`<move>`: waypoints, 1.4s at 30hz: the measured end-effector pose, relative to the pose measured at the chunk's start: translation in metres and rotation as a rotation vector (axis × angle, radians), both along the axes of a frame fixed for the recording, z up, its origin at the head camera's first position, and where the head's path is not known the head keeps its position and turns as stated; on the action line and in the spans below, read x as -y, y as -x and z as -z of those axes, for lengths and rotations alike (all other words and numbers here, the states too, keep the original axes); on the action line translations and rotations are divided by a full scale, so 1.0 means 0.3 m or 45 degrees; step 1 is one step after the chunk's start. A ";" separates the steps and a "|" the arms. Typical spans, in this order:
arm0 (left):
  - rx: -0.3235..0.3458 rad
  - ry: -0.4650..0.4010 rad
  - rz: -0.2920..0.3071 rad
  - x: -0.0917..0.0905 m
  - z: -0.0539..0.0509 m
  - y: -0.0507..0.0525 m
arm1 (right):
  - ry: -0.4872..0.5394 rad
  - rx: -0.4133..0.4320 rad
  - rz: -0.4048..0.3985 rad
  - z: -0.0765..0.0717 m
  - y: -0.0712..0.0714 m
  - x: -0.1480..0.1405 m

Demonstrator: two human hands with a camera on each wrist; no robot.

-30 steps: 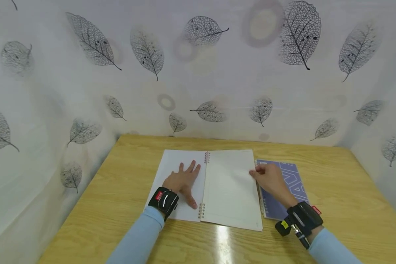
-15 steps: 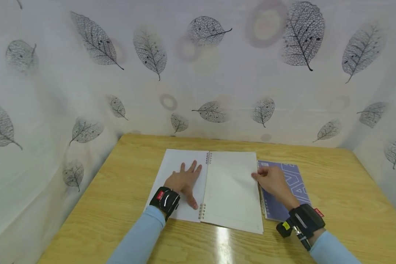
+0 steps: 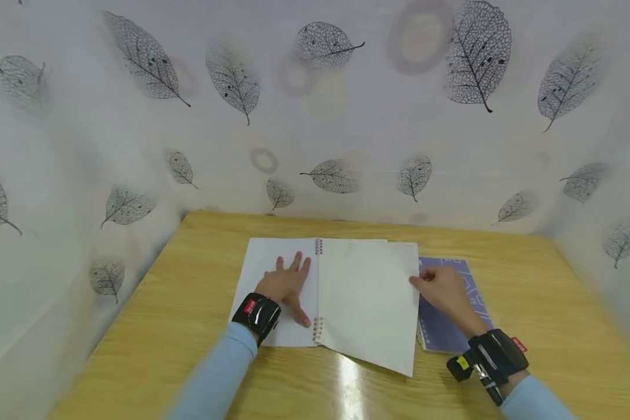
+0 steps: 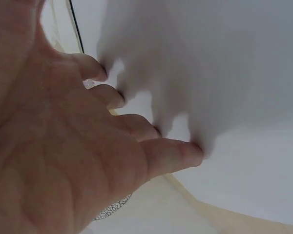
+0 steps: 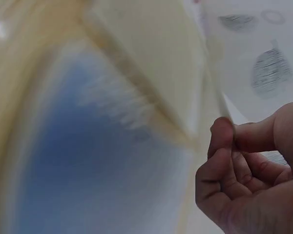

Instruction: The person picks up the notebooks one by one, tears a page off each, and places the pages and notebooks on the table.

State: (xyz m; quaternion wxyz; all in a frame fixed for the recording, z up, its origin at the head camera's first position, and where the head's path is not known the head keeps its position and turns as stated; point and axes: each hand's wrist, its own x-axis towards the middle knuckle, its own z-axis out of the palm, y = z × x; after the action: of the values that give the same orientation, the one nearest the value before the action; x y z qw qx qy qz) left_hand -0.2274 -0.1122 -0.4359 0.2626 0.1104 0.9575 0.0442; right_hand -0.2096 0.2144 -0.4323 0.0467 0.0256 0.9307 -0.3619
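An open spiral notebook (image 3: 273, 256) lies on the wooden table, its white left side flat and its right side a cream page (image 3: 367, 297). My left hand (image 3: 286, 286) rests spread on the white left side, and the left wrist view shows its fingertips touching that white surface. At the page's outer edge, my right hand (image 3: 443, 291) pinches the page between thumb and finger. In the right wrist view the page edge runs into that pinch. The page is lifted and slightly skewed, its near corner past the notebook. A blue-purple notebook (image 3: 438, 324) lies partly beneath the page and right hand.
The wooden table (image 3: 152, 326) carries both notebooks. A leaf-print cloth (image 3: 294, 140) hangs along its back and sides. Each wrist wears a black band with a device, such as the right one (image 3: 496, 356).
My right hand has drawn the page's outer edge right and lifted it, so its near corner swings out over the table. The left hand stays spread on the notebook's left side.
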 end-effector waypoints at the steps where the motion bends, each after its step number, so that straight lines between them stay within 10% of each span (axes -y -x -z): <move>1: -0.013 0.013 -0.002 0.008 -0.004 0.004 | 0.004 -0.024 -0.007 -0.021 0.005 0.006; 8: -0.026 -0.027 0.045 0.025 -0.006 0.022 | 0.011 -0.047 -0.063 -0.117 0.037 0.049; 19: -0.026 -0.147 0.155 0.024 0.011 0.011 | 0.163 0.120 -0.284 -0.056 -0.030 0.037; 25: -0.068 -0.169 0.162 0.032 0.033 -0.010 | 0.203 0.155 -0.145 -0.043 -0.058 0.025; 42: -0.007 -0.269 0.180 0.049 0.028 -0.072 | 0.075 -0.016 -0.247 -0.001 -0.088 0.048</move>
State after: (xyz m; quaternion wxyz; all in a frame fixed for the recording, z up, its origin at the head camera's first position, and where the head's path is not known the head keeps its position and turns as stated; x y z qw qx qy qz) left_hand -0.2060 -0.1270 -0.4443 0.2494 0.2049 0.9381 0.1258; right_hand -0.1832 0.2000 -0.4319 0.0764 -0.0685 0.9181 -0.3829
